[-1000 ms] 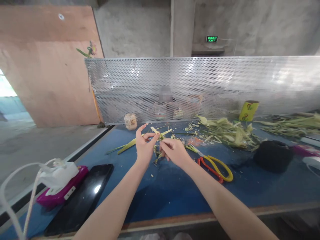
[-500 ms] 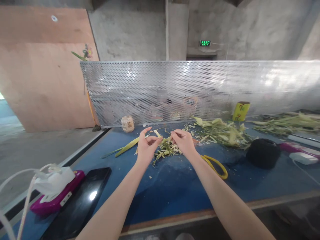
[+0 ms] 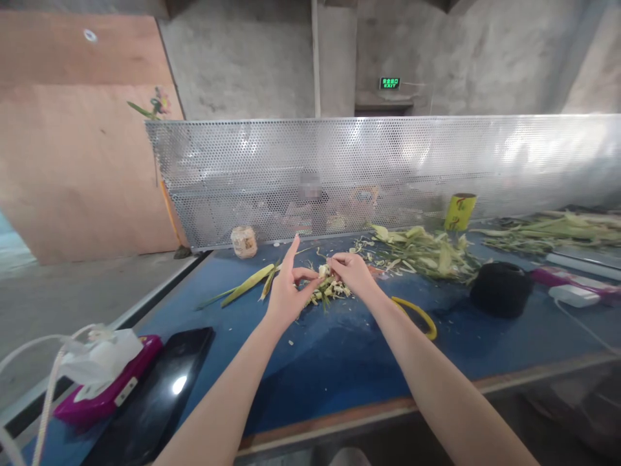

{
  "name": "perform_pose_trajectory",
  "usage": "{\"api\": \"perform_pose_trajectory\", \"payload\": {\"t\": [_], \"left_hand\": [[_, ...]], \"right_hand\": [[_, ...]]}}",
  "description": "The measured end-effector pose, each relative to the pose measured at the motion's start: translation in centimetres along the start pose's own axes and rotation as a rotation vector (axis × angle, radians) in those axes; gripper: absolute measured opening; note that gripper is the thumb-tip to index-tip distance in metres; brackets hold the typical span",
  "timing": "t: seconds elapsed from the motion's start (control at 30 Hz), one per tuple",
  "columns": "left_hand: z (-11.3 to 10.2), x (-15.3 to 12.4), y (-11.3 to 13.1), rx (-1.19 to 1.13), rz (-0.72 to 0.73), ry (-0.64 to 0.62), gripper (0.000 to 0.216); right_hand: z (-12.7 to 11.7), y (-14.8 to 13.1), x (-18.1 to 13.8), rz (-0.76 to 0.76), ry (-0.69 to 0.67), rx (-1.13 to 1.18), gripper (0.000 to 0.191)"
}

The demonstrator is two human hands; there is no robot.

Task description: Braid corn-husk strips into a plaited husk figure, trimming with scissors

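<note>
My left hand (image 3: 286,290) is in a pinch, thumb against a bent finger, with its index finger pointing up. A small pale piece of corn husk (image 3: 323,270) is at its fingertips. From the other side, the closed thumb and fingers of my right hand (image 3: 353,272) meet the same piece. Below both hands lies a pile of chopped green and pale plant scraps (image 3: 334,290). To the left of my left hand are long yellow-green husk leaves (image 3: 250,285). A yellow loop of tubing (image 3: 420,314) lies by my right forearm.
A larger husk heap (image 3: 427,252), a yellow tube-shaped container (image 3: 460,211) and a black roll (image 3: 502,289) are on the right. A whitish roll (image 3: 243,241) stands near the perforated metal screen (image 3: 272,175). At left lie a black phone (image 3: 160,388) and a purple power strip (image 3: 107,395).
The pale strip that stuck up from my left fingertips is now a compact piece between both hands. My left index finger has straightened upward, and the hands are closer together.
</note>
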State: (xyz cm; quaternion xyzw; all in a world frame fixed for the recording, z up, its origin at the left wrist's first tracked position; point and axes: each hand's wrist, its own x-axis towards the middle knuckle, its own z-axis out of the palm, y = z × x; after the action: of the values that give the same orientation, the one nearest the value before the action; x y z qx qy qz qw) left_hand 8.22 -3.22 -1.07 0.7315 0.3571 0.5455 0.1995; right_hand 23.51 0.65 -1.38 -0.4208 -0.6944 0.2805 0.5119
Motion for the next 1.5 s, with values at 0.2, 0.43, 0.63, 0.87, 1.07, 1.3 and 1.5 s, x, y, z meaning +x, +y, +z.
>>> {"api": "perform_pose_trajectory", "payload": {"t": [0.2,0.43,0.63,0.87,1.07,1.3,1.5], "left_hand": [[-0.3,0.0,0.2,0.186,0.065,-0.284,0.071],[-0.1,-0.1,0.5,0.583,0.436,-0.316,0.057],[0.4,-0.2,0.7,0.654,0.68,-0.355,0.054],[0.2,0.0,0.4,0.707,0.637,-0.322,0.057],[0.1,0.0,0.0,0.79,0.646,-0.337,0.051],[0.1,-0.2,-0.7,0.761,0.674,-0.351,0.052],[0.0,-0.1,-0.4,0.804,0.666,-0.382,0.054]], "right_hand": [[-0.8,-0.4,-0.2,-0.133,-0.23,-0.085,0.024],[-0.8,-0.6,-0.3,-0.233,-0.281,-0.08,0.016],[-1.7,-1.2,-0.5,-0.203,-0.361,-0.143,0.018],[-1.3,-1.3,-0.7,-0.143,-0.276,-0.083,0.019],[-1.0,-1.3,-0.7,-0.175,-0.304,-0.08,0.02],[-1.3,-2.2,-0.8,-0.167,-0.348,-0.156,0.021],[-1.2,-2.3,-0.9,-0.178,-0.32,-0.136,0.02]]}}
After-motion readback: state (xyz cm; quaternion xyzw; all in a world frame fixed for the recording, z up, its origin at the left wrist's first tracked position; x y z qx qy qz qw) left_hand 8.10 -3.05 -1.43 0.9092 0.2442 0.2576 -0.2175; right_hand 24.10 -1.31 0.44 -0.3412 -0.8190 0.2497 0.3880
